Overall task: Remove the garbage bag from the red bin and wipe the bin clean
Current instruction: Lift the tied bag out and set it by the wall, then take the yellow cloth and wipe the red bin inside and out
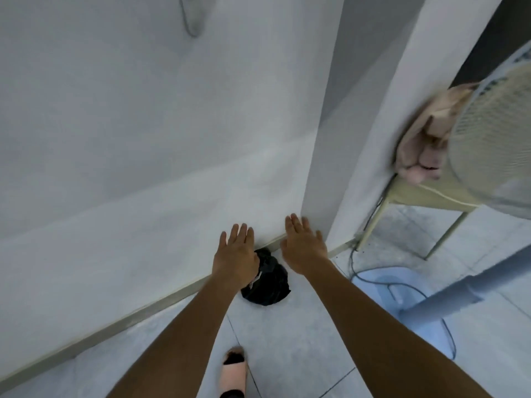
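A tied black garbage bag (268, 285) lies on the grey tiled floor against the skirting of the white wall. My left hand (235, 255) hovers above its left side with fingers straight and spread, holding nothing. My right hand (304, 247) is stretched out to the right of the bag, palm down, fingers straight, also empty. Neither hand touches the bag as far as I can tell. The red bin is not in view.
A white wall corner (316, 168) stands just beyond my hands. At right are a standing fan (494, 133) with a blue base (402, 300) and cable, a cream chair (425, 196) with cloth on it. My foot in a pink slipper (233, 372) is below.
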Demonstrator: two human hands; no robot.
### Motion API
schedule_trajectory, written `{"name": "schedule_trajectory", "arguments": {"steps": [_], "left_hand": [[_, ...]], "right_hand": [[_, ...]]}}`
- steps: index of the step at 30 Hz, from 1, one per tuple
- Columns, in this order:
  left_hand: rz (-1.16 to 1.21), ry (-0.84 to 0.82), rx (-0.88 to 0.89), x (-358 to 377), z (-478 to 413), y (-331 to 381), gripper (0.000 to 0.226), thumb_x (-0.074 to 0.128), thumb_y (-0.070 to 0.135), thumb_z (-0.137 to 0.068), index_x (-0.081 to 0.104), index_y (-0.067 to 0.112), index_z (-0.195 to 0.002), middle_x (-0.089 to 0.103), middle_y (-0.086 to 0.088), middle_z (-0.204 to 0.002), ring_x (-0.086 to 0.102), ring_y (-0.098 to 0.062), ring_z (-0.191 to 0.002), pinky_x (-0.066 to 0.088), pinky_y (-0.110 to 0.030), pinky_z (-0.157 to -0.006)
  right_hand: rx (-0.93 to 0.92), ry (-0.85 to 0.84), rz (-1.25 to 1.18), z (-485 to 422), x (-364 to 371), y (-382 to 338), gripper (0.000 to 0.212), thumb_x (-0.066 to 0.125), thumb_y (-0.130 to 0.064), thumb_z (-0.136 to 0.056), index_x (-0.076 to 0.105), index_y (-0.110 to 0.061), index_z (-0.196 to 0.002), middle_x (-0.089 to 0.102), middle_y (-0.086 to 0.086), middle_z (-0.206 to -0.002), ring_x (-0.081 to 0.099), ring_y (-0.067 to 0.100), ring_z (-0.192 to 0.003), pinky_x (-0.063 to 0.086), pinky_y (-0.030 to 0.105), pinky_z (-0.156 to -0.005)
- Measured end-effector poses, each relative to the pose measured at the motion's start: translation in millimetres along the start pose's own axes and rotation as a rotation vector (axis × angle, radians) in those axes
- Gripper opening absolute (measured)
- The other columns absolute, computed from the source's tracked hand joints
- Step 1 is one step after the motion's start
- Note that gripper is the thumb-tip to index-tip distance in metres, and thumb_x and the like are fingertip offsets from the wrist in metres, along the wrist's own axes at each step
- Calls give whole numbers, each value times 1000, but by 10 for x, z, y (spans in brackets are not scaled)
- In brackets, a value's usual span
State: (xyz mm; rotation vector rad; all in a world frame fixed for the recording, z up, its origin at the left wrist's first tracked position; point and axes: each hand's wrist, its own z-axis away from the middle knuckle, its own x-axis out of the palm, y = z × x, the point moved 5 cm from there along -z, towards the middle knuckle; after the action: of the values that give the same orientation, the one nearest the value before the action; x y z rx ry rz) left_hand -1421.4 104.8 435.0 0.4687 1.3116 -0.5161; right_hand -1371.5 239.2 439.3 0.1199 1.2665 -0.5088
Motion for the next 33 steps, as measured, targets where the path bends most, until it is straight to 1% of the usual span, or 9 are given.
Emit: {"name": "schedule_trajectory", "arguments": {"steps": [4,7,9,12,17,22,28,30,33], "left_hand": [[26,88,13,-926,718,224,60,27,31,-100,5,6,-151,3,-10,-160,-1,-25,-147,-1,-43,-118],[24,98,33,-1481,1191,341,59,26,31,-101,7,5,-151,5,-11,-160,0,-25,-147,0,-44,-117],[21,111,38,-1779,1474,404,59,25,30,-101,7,5,-151,6,-10,-160,0,-25,-147,0,-44,-117],[28,110,53,-2006,1825,479,58,25,29,-101,8,6,-151,6,-10,-160,0,-25,-147,1,-44,-118],[-94,129,153,-2182,2197,576,57,24,28,-102,7,6,-151,5,-9,-160,1,-25,-147,0,-44,-118],[-56,186,277,-2333,2579,717,56,27,25,-100,12,5,-150,11,-9,-160,5,-25,-147,2,-45,-118],[-88,118,455,-2001,3343,803,57,29,26,-99,14,6,-150,14,-8,-159,8,-25,-146,3,-46,-117],[-92,100,523,-1862,3601,877,56,29,25,-99,16,5,-149,17,-9,-158,11,-26,-145,6,-46,-117],[-143,60,670,-1638,4052,1173,53,29,23,-99,21,5,-147,24,-10,-155,18,-27,-143,13,-46,-115]], "right_hand": [[-15,67,16,926,-810,-120,59,21,-31,-103,-5,-14,-153,-10,0,-162,-9,21,-149,7,47,-118],[3,102,-7,1504,-1222,-213,58,22,-30,-103,-2,-13,-153,-7,0,-162,-7,21,-149,8,47,-118],[13,119,-15,1847,-1421,-279,59,23,-30,-103,-1,-13,-154,-6,0,-163,-6,20,-149,8,47,-118],[36,124,-47,2252,-1575,-339,59,23,-29,-103,-1,-13,-154,-5,-1,-163,-6,20,-149,8,47,-118],[104,177,-59,2764,-1648,-328,58,23,-29,-103,0,-13,-154,-5,0,-163,-6,20,-149,7,47,-119],[224,257,-69,3337,-1633,-323,58,25,-28,-102,3,-12,-154,-1,1,-163,-2,22,-149,10,47,-118],[389,261,-116,4289,-1125,-445,57,23,-27,-103,3,-11,-154,-1,2,-163,-2,23,-149,12,48,-118],[437,277,-130,4639,-909,-477,57,23,-27,-103,3,-10,-154,-1,3,-163,-1,23,-149,14,48,-118],[562,281,-168,5293,-563,-390,57,25,-27,-103,5,-11,-154,2,2,-163,2,22,-149,17,47,-117]]}}
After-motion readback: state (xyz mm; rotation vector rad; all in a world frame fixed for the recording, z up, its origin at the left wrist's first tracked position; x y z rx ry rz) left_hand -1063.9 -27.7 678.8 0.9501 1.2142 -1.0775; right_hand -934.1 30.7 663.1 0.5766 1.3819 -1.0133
